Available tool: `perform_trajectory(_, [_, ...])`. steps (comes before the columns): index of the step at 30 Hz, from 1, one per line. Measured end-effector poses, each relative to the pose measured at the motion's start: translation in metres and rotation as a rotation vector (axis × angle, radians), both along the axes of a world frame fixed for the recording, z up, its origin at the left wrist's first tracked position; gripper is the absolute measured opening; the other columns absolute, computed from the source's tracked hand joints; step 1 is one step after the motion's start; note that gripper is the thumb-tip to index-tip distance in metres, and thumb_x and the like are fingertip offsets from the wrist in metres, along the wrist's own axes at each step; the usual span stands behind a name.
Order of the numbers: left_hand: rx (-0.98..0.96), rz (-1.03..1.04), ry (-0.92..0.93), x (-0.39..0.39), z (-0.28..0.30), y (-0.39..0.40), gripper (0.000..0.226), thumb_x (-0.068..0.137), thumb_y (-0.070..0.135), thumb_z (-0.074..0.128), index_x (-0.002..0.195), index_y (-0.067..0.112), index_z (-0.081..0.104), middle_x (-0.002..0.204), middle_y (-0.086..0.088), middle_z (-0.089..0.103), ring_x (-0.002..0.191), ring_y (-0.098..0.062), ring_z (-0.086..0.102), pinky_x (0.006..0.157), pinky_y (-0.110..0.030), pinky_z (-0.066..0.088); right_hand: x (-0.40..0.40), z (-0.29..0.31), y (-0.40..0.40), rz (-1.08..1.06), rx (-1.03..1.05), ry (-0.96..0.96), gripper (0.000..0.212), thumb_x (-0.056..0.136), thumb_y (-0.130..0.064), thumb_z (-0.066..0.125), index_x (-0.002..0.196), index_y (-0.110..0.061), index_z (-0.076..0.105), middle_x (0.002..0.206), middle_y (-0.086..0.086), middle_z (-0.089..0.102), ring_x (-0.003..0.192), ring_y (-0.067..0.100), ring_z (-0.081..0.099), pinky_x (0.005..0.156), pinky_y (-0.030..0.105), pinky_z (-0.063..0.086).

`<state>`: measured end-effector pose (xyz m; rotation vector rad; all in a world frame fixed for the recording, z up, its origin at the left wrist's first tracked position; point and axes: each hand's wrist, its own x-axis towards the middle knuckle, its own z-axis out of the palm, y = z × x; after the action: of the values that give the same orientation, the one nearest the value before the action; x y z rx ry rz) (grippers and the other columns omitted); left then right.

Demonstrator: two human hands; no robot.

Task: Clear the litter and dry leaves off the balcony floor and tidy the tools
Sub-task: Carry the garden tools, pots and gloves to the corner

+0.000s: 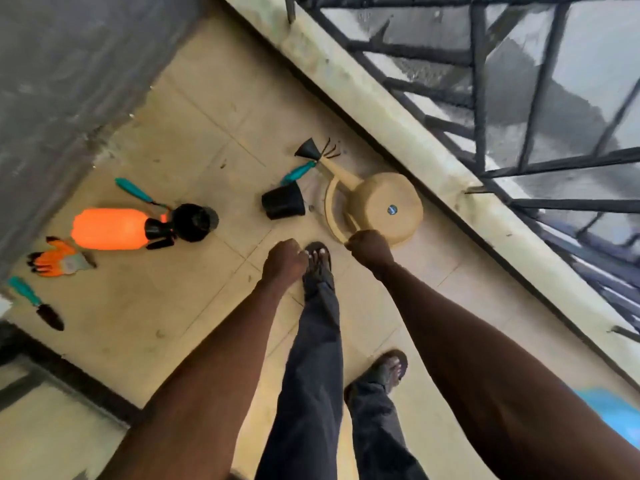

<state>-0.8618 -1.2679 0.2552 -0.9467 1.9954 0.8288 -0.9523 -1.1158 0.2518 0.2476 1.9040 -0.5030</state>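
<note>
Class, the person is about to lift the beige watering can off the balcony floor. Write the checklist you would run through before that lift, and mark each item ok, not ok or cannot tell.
1. Right hand closed on the handle of the watering can: ok.
2. Left hand free to help: cannot tell; it is fisted and I cannot see whether it holds anything.
3. Spout clear of other tools: not ok; the hand rake lies right by it.
4. Black pot out of the way: not ok; it lies tipped beside the handle.
5. Water inside: cannot tell.
6. Footing: ok; bare floor around both feet.
</note>
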Motion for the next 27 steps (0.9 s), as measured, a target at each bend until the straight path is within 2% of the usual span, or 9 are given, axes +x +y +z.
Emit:
perform_trajectory(5, [-0.006,-0.023,0.025,-0.022,-0.133,-0.019,0.031,0.096,0.023,0.056,0.122,0.008,0.061,0.123,-0.012,0.063,0.111,-0.027,0.059,0.082,-0.03,0.045,-0.012,-0.147,-0.03,-0.049,-0.004,-0.056,0.052,0.088,-0.029,0.069,0.128,-0.001,0.053,0.121,0.006,0.055,0.109,0.022,0.052,0.093,0.032,0.044])
perform_trajectory(7, [0.003,-0.059,0.028,-0.022,-0.178,-0.019,0.031,0.095,0.023,0.057,0.121,0.006,0.062,0.123,-0.014,0.063,0.111,-0.029,0.059,0.085,-0.034,0.047,-0.003,-0.204,-0.036,-0.104,0.009,-0.056,0.072,0.078,-0.032,0.079,0.134,-0.001,0.046,0.128,0.009,0.054,0.114,0.026,0.052,0.094,0.035,0.045])
perform_trajectory(9, [0.002,-0.078,0.021,-0.02,-0.214,-0.019,0.032,0.095,0.023,0.057,0.121,0.006,0.062,0.123,-0.016,0.064,0.112,-0.03,0.059,0.09,-0.036,0.048,0.01,-0.252,-0.038,-0.068,0.056,-0.084,0.081,0.071,-0.033,0.083,0.134,-0.002,0.043,0.13,0.013,0.054,0.116,0.03,0.053,0.095,0.038,0.048])
perform_trajectory(11, [0.002,-0.094,0.011,-0.016,-0.235,-0.017,0.033,0.095,0.023,0.057,0.123,0.007,0.062,0.125,-0.015,0.063,0.114,-0.03,0.059,0.091,-0.036,0.047,0.022,-0.286,-0.032,0.025,0.1,-0.095,0.078,0.072,-0.032,0.078,0.135,-0.003,0.041,0.132,0.015,0.053,0.119,0.032,0.052,0.099,0.044,0.047])
perform_trajectory(13, [0.005,-0.12,0.011,-0.011,-0.239,-0.013,0.033,0.095,0.022,0.056,0.124,0.007,0.061,0.126,-0.014,0.063,0.114,-0.028,0.059,0.09,-0.034,0.047,0.029,-0.297,-0.026,0.081,0.122,-0.031,0.06,0.08,-0.03,0.07,0.13,-0.005,0.047,0.13,0.016,0.056,0.117,0.033,0.054,0.096,0.041,0.047])
perform_trajectory(15, [0.0,-0.156,0.01,-0.009,-0.229,-0.011,0.032,0.096,0.02,0.056,0.125,0.007,0.061,0.127,-0.013,0.063,0.114,-0.026,0.06,0.084,-0.03,0.046,0.032,-0.288,-0.022,0.076,0.131,0.042,0.044,0.089,-0.031,0.061,0.124,-0.006,0.051,0.125,0.016,0.059,0.114,0.034,0.056,0.092,0.04,0.047])
perform_trajectory(19, [-0.008,-0.185,-0.015,-0.005,-0.178,-0.006,0.03,0.097,0.019,0.053,0.122,0.006,0.06,0.123,-0.014,0.063,0.111,-0.026,0.06,0.075,-0.027,0.041,0.036,-0.229,-0.009,0.177,0.119,0.216,0.033,0.099,-0.032,0.046,0.119,-0.006,0.048,0.119,0.019,0.059,0.111,0.038,0.055,0.091,0.043,0.041])
perform_trajectory(23, [0.002,-0.193,-0.02,-0.002,-0.089,0.009,0.029,0.096,0.02,0.053,0.119,0.005,0.062,0.122,-0.015,0.064,0.111,-0.03,0.059,0.082,-0.033,0.046,0.027,-0.121,0.022,0.181,0.115,0.314,0.027,0.098,-0.025,0.044,0.117,-0.006,0.049,0.116,0.018,0.059,0.107,0.038,0.054,0.091,0.045,0.042])
perform_trajectory(27, [0.009,-0.218,0.03,0.014,0.017,0.037,0.027,0.095,0.023,0.051,0.111,0.005,0.064,0.116,-0.016,0.065,0.107,-0.034,0.059,0.086,-0.038,0.049,0.053,0.0,0.066,-0.031,0.09,0.302,0.026,0.098,-0.022,0.043,0.117,-0.005,0.049,0.117,0.019,0.059,0.104,0.037,0.057,0.087,0.044,0.045])
